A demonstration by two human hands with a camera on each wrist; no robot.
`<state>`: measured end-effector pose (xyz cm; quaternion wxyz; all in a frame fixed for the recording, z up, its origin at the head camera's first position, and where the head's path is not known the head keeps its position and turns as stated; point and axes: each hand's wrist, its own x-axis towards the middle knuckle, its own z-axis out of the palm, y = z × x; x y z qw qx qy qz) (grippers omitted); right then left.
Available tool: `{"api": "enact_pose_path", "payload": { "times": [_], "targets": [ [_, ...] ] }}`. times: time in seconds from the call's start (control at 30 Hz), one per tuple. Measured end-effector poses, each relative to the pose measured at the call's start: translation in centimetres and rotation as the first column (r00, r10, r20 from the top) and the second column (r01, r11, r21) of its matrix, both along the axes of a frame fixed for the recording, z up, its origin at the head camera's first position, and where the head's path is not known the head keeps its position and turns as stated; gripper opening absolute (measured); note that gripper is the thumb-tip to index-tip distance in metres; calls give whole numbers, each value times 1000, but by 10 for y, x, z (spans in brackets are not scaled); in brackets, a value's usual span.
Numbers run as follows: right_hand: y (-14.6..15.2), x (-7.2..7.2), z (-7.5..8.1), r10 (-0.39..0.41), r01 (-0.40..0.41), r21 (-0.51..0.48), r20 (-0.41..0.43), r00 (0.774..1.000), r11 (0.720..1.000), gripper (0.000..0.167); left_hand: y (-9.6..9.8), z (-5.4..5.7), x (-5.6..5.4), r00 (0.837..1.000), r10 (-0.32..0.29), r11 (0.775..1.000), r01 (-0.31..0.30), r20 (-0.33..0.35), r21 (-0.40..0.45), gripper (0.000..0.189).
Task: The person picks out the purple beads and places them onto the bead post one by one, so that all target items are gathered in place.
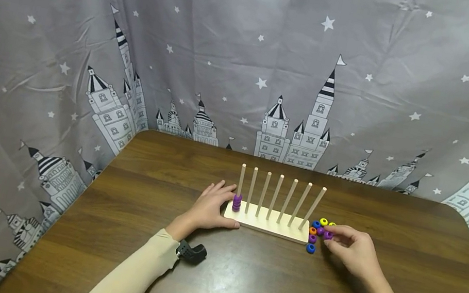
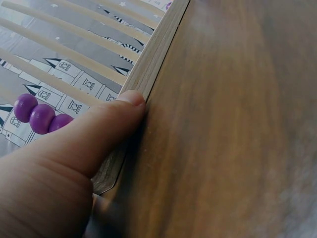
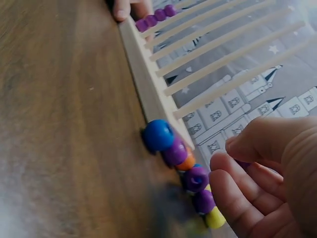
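A pale wooden peg rack [image 1: 274, 224] with several upright pegs stands on the table. Purple beads [image 1: 236, 203] are stacked on its leftmost peg. My left hand [image 1: 209, 207] holds the rack's left end, thumb along the front edge and fingers at the far side. In the left wrist view the thumb [image 2: 119, 111] presses against the base. Just right of the rack, my right hand [image 1: 355, 250] pinches a purple bead [image 1: 329, 235] between thumb and fingers; in the right wrist view the fingers mostly hide it.
Loose beads lie against the rack's right end: a blue bead [image 1: 311, 248] in front, an orange bead [image 1: 312, 231], a yellow bead [image 1: 323, 222] at the back, and several others. The brown wooden table [image 1: 257, 286] reaches back to a grey castle-print curtain [image 1: 230, 62].
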<state>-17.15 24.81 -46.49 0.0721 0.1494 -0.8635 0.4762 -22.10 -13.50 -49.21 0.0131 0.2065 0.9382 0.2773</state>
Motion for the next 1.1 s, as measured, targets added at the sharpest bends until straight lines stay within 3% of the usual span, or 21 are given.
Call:
{"api": "enact_pose_path", "payload": {
  "times": [0.23, 0.73, 1.1],
  "targets": [
    [2, -6, 21, 18, -18, 25, 28, 999, 1000, 25, 0, 1, 1, 1000, 1, 1000, -1, 0, 1, 74],
    [-1, -35, 107, 80, -74, 66, -80, 994, 995, 25, 0, 2, 1, 1000, 0, 1000, 0, 1, 3, 74],
    [-14, -49, 141, 79, -76, 73, -39, 996, 994, 27, 0, 1, 1, 1000, -1, 1000, 1, 1, 2, 73]
  ]
}}
